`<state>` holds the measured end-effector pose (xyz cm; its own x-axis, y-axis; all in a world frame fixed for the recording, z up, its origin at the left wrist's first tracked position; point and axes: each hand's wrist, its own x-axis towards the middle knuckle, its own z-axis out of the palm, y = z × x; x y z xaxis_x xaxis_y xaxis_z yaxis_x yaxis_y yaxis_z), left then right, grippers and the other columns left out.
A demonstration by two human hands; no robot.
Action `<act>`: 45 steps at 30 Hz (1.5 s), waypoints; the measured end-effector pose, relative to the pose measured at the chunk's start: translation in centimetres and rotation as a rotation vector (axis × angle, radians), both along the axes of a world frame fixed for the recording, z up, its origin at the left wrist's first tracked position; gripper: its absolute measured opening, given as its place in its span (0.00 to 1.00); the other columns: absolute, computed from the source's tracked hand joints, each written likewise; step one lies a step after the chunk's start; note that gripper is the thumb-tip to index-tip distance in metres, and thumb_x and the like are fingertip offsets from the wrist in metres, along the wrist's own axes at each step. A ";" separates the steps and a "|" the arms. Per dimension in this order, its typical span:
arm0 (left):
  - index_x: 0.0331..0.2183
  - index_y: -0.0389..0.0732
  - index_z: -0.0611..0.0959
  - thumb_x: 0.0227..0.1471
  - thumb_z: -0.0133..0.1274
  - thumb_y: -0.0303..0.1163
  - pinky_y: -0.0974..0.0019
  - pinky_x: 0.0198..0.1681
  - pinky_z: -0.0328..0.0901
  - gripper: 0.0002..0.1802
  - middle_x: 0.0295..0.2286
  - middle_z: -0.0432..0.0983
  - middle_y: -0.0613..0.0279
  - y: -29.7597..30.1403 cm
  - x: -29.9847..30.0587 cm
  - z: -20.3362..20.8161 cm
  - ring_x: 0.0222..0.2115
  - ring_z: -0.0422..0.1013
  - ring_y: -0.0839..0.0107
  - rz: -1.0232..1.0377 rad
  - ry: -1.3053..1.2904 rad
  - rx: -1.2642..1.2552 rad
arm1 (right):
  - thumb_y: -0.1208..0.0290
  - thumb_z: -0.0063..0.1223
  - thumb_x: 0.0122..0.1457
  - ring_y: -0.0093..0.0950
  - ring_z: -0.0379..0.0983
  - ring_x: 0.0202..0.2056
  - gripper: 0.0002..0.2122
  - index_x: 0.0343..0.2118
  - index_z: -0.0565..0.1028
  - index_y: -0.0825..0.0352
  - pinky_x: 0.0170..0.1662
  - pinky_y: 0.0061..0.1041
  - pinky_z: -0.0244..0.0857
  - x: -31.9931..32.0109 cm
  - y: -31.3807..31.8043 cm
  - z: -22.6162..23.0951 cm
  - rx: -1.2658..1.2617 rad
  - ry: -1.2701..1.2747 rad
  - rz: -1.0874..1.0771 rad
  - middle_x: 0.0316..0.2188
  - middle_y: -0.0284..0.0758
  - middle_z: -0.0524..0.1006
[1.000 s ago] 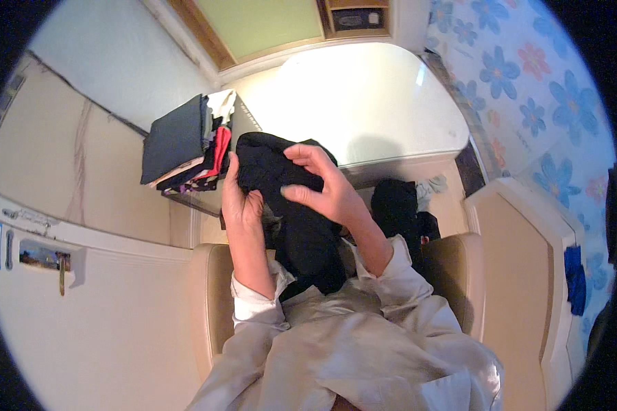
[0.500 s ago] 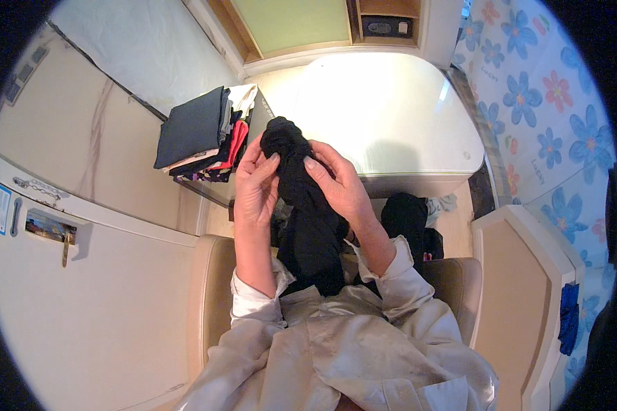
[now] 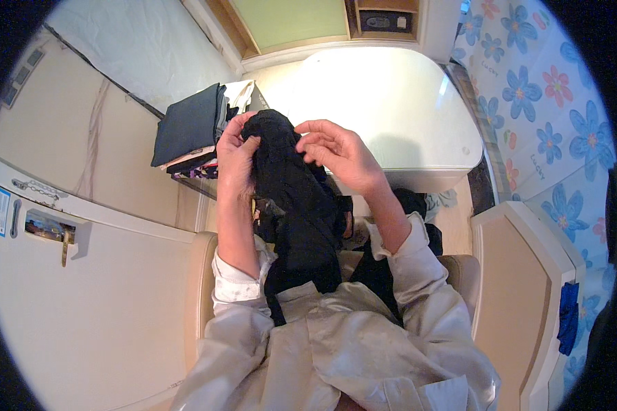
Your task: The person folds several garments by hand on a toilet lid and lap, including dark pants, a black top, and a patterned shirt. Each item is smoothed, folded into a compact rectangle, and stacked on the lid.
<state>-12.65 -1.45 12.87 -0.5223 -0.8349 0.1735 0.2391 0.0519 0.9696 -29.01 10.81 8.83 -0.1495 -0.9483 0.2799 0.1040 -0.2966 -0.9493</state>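
The black cloth (image 3: 274, 161) is positioned between the hands, on the near side of the table (image 3: 377, 89). Left hand (image 3: 235, 164): thumb and fingers pinch the cloth's far left edge. Right hand (image 3: 346, 156): fingers curved, thumb parted from them, at the cloth's right edge; contact cannot be determined. The clothes stack (image 3: 187, 129) is located left of the cloth.

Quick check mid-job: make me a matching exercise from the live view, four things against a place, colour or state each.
Things:
1. left hand
2. held garment
3. folded stack
4. table

Descriptions:
A. several layers, dark on top
B. white and glossy, with rounded corners
C. pinching between thumb and fingers
D. black, bunched at its upper end

Pairs: 1-C, 2-D, 3-A, 4-B
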 end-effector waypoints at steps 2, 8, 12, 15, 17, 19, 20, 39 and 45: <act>0.44 0.34 0.77 0.50 0.49 0.12 0.71 0.38 0.72 0.18 0.35 0.79 0.59 -0.5 -0.6 0.2 0.33 0.76 0.74 0.014 0.000 -0.042 | 0.72 0.62 0.55 0.27 0.70 0.47 0.32 0.63 0.62 0.64 0.51 0.26 0.65 0.8 0.6 0.5 -0.085 0.136 -0.094 0.48 0.37 0.73; 0.40 0.35 0.76 0.52 0.52 0.16 0.70 0.36 0.72 0.12 0.33 0.79 0.59 -1.4 -1.1 0.1 0.31 0.75 0.72 0.082 0.099 0.073 | 0.74 0.66 0.47 0.46 0.61 0.60 0.43 0.66 0.54 0.60 0.61 0.37 0.60 5.6 1.3 0.2 -0.197 0.658 -0.421 0.60 0.47 0.60; 0.39 0.36 0.76 0.54 0.54 0.19 0.70 0.33 0.72 0.09 0.30 0.78 0.61 -1.9 0.0 0.4 0.28 0.75 0.73 0.038 0.044 0.097 | 0.76 0.61 0.52 0.41 0.75 0.47 0.25 0.55 0.69 0.69 0.52 0.33 0.68 3.4 0.6 -0.2 -0.268 0.420 -0.464 0.46 0.47 0.76; 0.40 0.36 0.78 0.54 0.56 0.21 0.71 0.32 0.72 0.10 0.30 0.80 0.61 -3.1 1.5 0.8 0.28 0.76 0.74 -0.048 0.013 0.102 | 0.68 0.60 0.59 0.25 0.76 0.36 0.16 0.46 0.76 0.74 0.42 0.25 0.71 1.1 0.7 1.8 -0.091 0.076 -0.333 0.36 0.39 0.81; 0.41 0.35 0.79 0.53 0.57 0.21 0.72 0.33 0.72 0.11 0.31 0.80 0.60 -3.1 1.6 1.1 0.28 0.77 0.73 -0.068 0.020 0.137 | 0.66 0.59 0.60 0.21 0.75 0.33 0.15 0.43 0.77 0.73 0.37 0.20 0.70 0.6 0.6 2.4 -0.061 -0.149 -0.314 0.34 0.34 0.81; 0.41 0.34 0.81 0.53 0.59 0.23 0.72 0.35 0.73 0.12 0.32 0.81 0.60 -2.7 2.0 1.5 0.28 0.77 0.73 -0.152 -0.019 0.157 | 0.66 0.59 0.60 0.21 0.75 0.32 0.15 0.43 0.77 0.73 0.37 0.20 0.70 0.3 0.5 3.3 -0.021 -0.253 -0.334 0.33 0.34 0.80; 0.41 0.34 0.82 0.53 0.59 0.23 0.71 0.35 0.73 0.12 0.32 0.81 0.60 -2.7 2.2 1.5 0.28 0.77 0.74 -0.191 -0.053 0.156 | 0.65 0.58 0.60 0.21 0.75 0.31 0.15 0.42 0.78 0.73 0.36 0.20 0.69 0.2 0.4 3.4 -0.049 -0.270 -0.360 0.32 0.33 0.80; 0.43 0.36 0.83 0.58 0.53 0.26 0.72 0.40 0.70 0.11 0.38 0.81 0.65 -3.6 6.8 -3.8 0.35 0.76 0.77 -0.297 -0.401 0.119 | 0.60 0.61 0.57 0.26 0.76 0.33 0.18 0.40 0.78 0.73 0.38 0.27 0.68 -4.7 -1.9 4.7 -0.040 0.257 -0.497 0.31 0.38 0.81; 0.37 0.33 0.84 0.55 0.55 0.33 0.64 0.37 0.74 0.13 0.32 0.82 0.56 -6.5 6.1 0.3 0.30 0.78 0.66 -0.174 0.032 0.483 | 0.55 0.61 0.54 0.34 0.79 0.37 0.24 0.43 0.78 0.73 0.43 0.30 0.70 -7.2 -3.5 4.7 -0.093 0.568 -0.633 0.34 0.45 0.81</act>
<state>-6.59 -7.96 13.12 -0.6616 -0.7248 -0.1921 0.2342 -0.4431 0.8653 -36.20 7.27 13.50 -0.4565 -0.7029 0.5455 -0.5917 -0.2181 -0.7761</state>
